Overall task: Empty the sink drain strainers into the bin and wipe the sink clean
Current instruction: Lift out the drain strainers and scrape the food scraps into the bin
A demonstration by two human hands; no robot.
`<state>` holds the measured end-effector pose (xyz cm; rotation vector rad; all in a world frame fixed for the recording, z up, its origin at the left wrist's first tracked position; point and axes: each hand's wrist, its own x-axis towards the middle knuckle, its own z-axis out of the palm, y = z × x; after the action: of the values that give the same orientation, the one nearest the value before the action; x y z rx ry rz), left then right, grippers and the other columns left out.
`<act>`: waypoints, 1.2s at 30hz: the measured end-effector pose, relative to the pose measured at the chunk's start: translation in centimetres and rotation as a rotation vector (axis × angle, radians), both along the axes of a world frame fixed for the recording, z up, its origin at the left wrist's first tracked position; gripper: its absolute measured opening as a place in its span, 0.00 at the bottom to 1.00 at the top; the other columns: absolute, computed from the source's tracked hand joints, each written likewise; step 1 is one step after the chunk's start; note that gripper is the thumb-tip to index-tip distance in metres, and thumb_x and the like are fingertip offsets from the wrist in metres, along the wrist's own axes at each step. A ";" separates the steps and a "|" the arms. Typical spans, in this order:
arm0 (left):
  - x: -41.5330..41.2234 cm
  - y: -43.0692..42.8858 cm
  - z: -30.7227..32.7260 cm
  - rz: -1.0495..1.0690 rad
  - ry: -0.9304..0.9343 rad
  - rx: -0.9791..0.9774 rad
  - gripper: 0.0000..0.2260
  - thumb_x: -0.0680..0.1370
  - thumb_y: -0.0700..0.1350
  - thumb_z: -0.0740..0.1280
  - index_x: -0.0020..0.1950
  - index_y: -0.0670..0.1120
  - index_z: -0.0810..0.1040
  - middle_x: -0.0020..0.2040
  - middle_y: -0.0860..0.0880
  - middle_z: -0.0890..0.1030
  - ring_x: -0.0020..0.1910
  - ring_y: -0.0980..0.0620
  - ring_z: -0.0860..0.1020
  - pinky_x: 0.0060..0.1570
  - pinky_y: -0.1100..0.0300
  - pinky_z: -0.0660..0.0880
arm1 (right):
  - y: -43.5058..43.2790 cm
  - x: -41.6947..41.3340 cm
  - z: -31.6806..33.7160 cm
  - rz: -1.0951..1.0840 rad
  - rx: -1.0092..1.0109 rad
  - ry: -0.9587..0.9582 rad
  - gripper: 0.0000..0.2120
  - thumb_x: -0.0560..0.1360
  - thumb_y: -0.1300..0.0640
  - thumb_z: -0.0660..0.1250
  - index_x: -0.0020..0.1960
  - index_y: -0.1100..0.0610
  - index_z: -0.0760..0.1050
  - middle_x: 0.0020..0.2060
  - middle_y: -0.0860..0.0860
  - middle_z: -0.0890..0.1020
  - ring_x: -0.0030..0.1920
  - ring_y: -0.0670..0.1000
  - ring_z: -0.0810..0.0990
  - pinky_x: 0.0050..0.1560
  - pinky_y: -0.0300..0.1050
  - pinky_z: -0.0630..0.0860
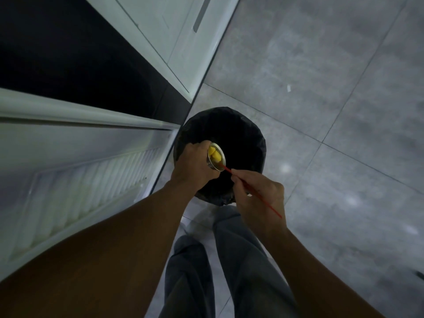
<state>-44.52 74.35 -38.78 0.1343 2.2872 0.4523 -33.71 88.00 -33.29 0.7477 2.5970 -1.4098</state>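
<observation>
Two grips above bin [259, 139]: left grip [195, 164] curled round tilted strainer [213, 165], right grip [259, 193] pinching red stick [263, 203] against yellow scraps [215, 154]. Best: strainer centred over bin, scraps levered out gently.

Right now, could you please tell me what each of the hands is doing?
Left hand: gripping the metal strainer over the bin.
Right hand: pinching a thin red stick, tip in the strainer.

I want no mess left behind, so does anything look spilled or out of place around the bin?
One small thing: a pale scrap lies on the floor tiles beyond the bin. The yellow bits sit inside the strainer, held over the bin.
</observation>
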 end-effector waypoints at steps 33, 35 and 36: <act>-0.6 -1.8 0.4 0.000 0.061 0.030 0.34 0.70 0.52 0.80 0.71 0.47 0.69 0.68 0.44 0.75 0.68 0.45 0.72 0.65 0.51 0.74 | -1.6 -1.7 -0.9 -0.109 -0.158 0.027 0.10 0.78 0.64 0.72 0.53 0.51 0.85 0.41 0.38 0.85 0.38 0.42 0.84 0.44 0.33 0.83; -0.5 -1.9 0.4 -0.011 0.074 0.016 0.34 0.70 0.51 0.80 0.71 0.47 0.69 0.67 0.44 0.75 0.68 0.44 0.72 0.65 0.52 0.74 | -1.3 -1.4 -1.0 -0.138 -0.141 0.003 0.09 0.78 0.63 0.72 0.53 0.52 0.85 0.41 0.40 0.85 0.38 0.42 0.84 0.45 0.34 0.83; -0.4 -1.9 0.4 -0.011 0.086 0.012 0.33 0.70 0.50 0.80 0.70 0.47 0.69 0.66 0.44 0.75 0.68 0.44 0.72 0.64 0.52 0.74 | -1.0 -1.2 -1.0 -0.155 -0.135 -0.001 0.08 0.78 0.63 0.72 0.53 0.52 0.85 0.40 0.41 0.85 0.38 0.42 0.84 0.44 0.34 0.83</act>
<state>-44.93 72.47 -38.41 0.1756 2.3667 0.4632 -34.96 86.98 -34.25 0.9460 2.4592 -1.6071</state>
